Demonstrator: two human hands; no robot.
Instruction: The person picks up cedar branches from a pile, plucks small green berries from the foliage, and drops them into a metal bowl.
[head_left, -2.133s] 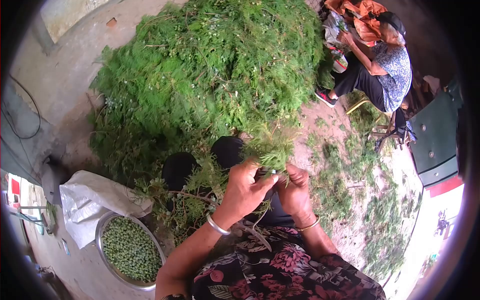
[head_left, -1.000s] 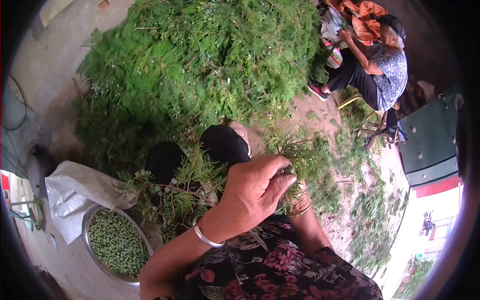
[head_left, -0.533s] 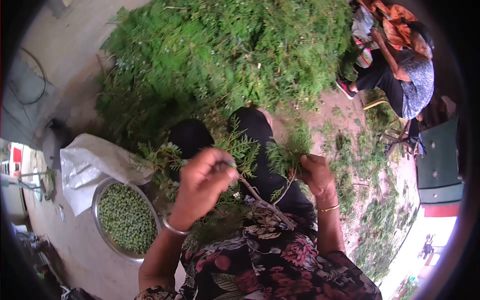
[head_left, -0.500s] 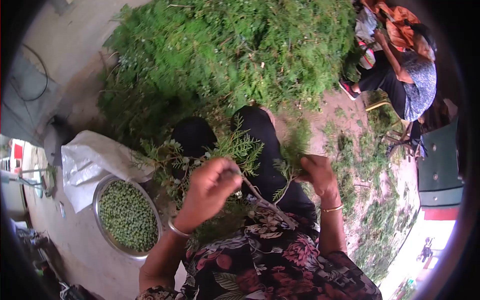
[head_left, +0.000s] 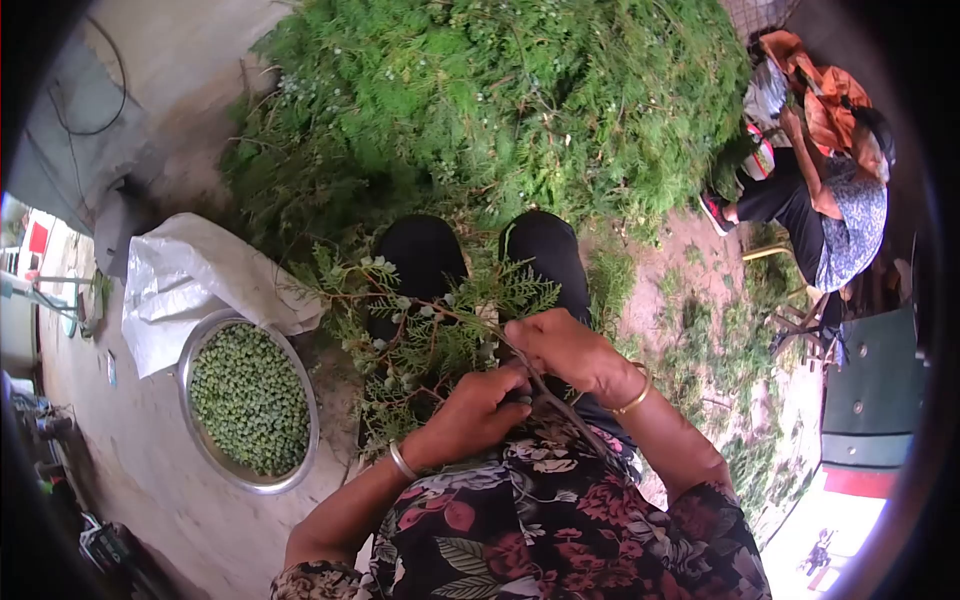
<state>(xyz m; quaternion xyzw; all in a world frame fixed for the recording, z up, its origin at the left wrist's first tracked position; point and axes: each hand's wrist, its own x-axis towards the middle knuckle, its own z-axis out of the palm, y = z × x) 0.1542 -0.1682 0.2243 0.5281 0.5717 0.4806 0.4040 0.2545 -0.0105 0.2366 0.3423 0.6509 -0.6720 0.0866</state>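
A green branch with pale round berries lies across my lap, its bare stem running down toward my right side. My right hand pinches the branch near its middle. Just below and left of it, my left hand is closed close to the stem; what its fingers hold is too small to make out. To the left on the ground stands a metal bowl filled with green berries.
A large heap of green branches rises beyond my knees. A white plastic sack lies behind the bowl. At the upper right another person sits on a stool. Loose sprigs litter the ground to the right.
My right hand has moved left onto the branch, and my left hand has come down and right beside it. The view has shifted slightly.
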